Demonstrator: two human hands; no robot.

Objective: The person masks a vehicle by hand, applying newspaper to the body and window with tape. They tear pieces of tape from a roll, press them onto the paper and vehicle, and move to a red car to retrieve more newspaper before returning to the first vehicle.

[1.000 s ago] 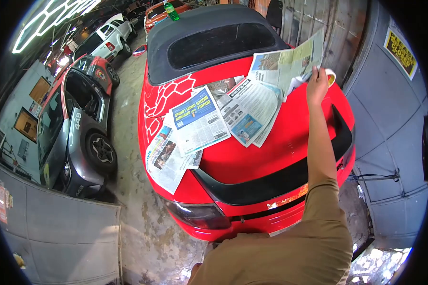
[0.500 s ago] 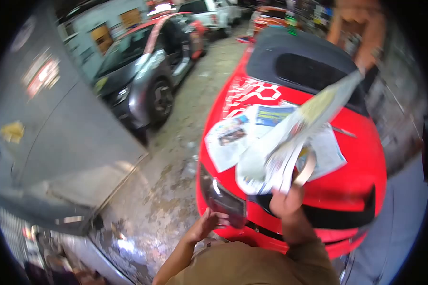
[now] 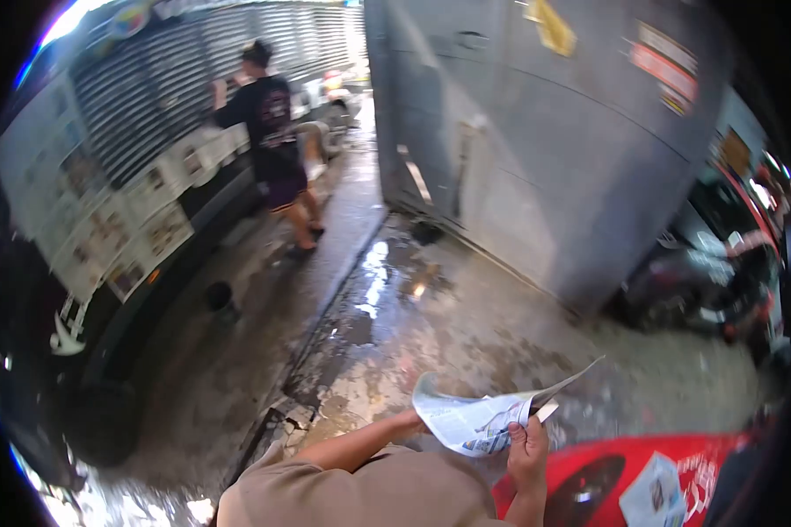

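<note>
I hold a folded newspaper point(image 3: 475, 420) low in front of me with both hands. My right hand point(image 3: 527, 450) grips its lower right edge, thumb on top, and a small pale strip sticks out just above the fingers. My left hand point(image 3: 408, 421) meets the sheet's left edge, its fingers mostly hidden behind the paper. Below my right hand is the red car point(image 3: 580, 479), with a newspaper sheet point(image 3: 649, 499) lying on its body.
Wet, stained concrete floor point(image 3: 395, 325) stretches ahead. A tall grey metal door point(image 3: 536, 149) stands ahead to the right, with a grey car point(image 3: 721, 281) beyond it. At the left another person point(image 3: 272, 140) stands by a dark vehicle point(image 3: 123, 263) covered in newspaper sheets.
My view has swung away from the red car toward the floor and door. The newspaper came down off the car into both hands; the left hand, free before, now holds it too.
</note>
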